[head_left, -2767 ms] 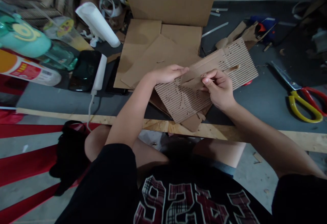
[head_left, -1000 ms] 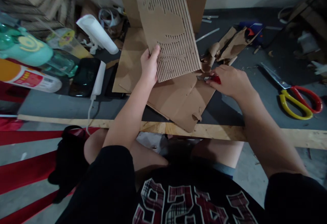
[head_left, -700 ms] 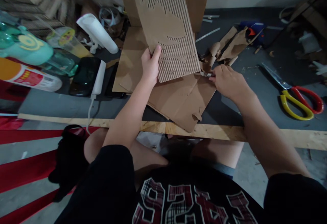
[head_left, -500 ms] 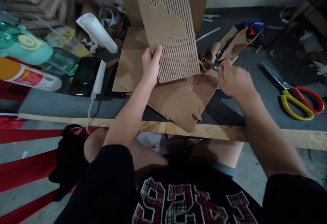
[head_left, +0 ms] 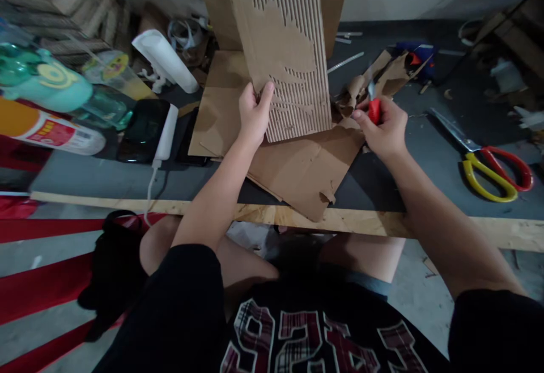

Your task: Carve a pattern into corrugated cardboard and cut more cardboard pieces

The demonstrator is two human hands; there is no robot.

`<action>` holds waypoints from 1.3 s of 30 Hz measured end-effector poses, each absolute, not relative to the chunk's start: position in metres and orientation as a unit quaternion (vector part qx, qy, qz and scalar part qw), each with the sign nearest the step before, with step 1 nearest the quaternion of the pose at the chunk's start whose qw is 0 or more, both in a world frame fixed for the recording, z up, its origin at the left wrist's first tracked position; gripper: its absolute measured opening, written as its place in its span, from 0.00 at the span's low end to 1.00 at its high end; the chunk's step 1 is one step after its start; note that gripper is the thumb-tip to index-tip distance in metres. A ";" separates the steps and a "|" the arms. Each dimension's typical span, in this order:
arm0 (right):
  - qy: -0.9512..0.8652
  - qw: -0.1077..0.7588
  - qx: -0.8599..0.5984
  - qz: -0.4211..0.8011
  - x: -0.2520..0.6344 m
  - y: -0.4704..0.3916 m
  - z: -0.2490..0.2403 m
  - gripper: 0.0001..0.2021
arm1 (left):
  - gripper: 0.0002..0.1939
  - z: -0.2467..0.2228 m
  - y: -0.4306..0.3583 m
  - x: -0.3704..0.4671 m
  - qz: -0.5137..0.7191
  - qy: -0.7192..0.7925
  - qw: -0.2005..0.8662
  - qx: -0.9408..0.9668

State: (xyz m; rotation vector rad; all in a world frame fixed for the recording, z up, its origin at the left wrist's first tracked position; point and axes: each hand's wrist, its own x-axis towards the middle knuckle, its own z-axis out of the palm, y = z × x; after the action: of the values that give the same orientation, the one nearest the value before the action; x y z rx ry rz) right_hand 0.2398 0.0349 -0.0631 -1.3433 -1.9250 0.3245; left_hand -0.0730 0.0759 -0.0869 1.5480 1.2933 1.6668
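Note:
My left hand is closed on the left edge of a corrugated cardboard sheet, thumb on its face. Part of the sheet's smooth paper layer is torn away, so the ridges lie bare. To its right, my right hand grips a small red-handled knife, its metal blade pointing up and away from me. The knife is apart from the sheet. Beneath the held sheet lie flat cardboard pieces. Curled strips of torn cardboard lie just beyond my right hand.
Red-and-yellow-handled scissors lie at the right. On the left are a green bottle, an orange-and-white bottle, a black case and a white device with a cable. The table's wooden edge runs before me.
My right hand has turned over and moved slightly; the knife's red handle and blade now show, blade upward. My left hand keeps its hold on the cardboard sheet.

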 end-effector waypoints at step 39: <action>-0.733 0.042 -0.679 0.022 0.192 -0.021 -0.021 0.32 | 0.37 -0.092 0.074 -0.072 0.578 0.536 0.124 0.602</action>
State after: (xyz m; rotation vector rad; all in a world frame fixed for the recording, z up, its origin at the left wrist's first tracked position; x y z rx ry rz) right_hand 0.1916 -0.0207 -0.0210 -2.0773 -2.2413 0.0670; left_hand -0.0718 0.0739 -0.0919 1.7557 1.5628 1.6863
